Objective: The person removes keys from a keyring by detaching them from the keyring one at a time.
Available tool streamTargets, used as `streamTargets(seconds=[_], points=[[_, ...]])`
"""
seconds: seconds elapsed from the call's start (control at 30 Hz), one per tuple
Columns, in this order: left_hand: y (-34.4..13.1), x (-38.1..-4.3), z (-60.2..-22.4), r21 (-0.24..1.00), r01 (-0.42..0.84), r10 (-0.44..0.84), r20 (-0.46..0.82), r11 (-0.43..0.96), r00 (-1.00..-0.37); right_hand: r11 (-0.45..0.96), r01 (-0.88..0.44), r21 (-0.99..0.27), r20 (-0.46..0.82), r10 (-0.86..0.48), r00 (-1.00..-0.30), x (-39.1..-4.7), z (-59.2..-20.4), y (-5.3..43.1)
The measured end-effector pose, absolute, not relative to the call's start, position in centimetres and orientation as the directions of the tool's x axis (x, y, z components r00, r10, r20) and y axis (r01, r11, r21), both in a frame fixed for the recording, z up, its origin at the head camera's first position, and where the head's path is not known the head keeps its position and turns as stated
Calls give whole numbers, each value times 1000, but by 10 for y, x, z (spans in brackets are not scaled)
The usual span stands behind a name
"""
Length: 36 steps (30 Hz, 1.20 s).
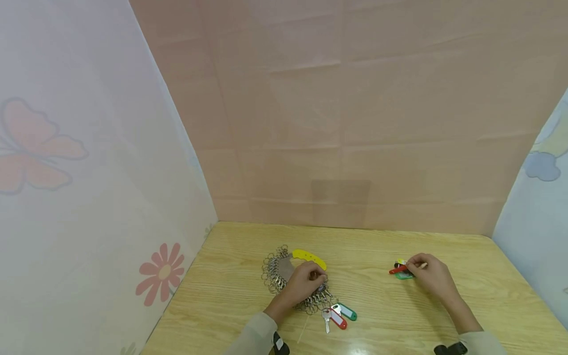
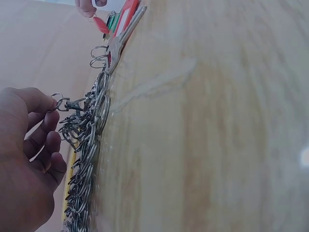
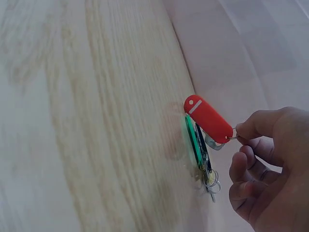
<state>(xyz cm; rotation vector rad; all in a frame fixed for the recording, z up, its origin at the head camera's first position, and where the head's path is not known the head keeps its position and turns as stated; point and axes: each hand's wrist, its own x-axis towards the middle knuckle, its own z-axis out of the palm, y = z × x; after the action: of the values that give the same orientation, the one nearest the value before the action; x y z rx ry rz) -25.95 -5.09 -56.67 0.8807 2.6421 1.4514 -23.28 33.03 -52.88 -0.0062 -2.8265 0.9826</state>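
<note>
As the left hand [image 1: 302, 283] pinches a split ring [image 2: 58, 94] on the clip bundle [image 1: 284, 268] nearer the tabletop's [image 1: 364, 251] left edge, the right hand [image 1: 432, 276] holds a red tag [image 3: 208, 120] by its wire loop [image 3: 232, 137] nearer the right edge; two tagged keys [image 1: 327, 315] look done, the other tags [image 3: 194, 140] outstanding.

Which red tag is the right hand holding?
The red tag farther right, its ring pinched by the right hand. The other red tag lies left of it, beside a silver key, untouched.
</note>
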Motion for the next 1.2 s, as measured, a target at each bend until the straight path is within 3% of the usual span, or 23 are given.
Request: streamTargets(seconds=[1.2], points=[[-54,-261,-572,790,462,455,264,404,-850,761,38,-648,66,106,-992,-228,-548,335]])
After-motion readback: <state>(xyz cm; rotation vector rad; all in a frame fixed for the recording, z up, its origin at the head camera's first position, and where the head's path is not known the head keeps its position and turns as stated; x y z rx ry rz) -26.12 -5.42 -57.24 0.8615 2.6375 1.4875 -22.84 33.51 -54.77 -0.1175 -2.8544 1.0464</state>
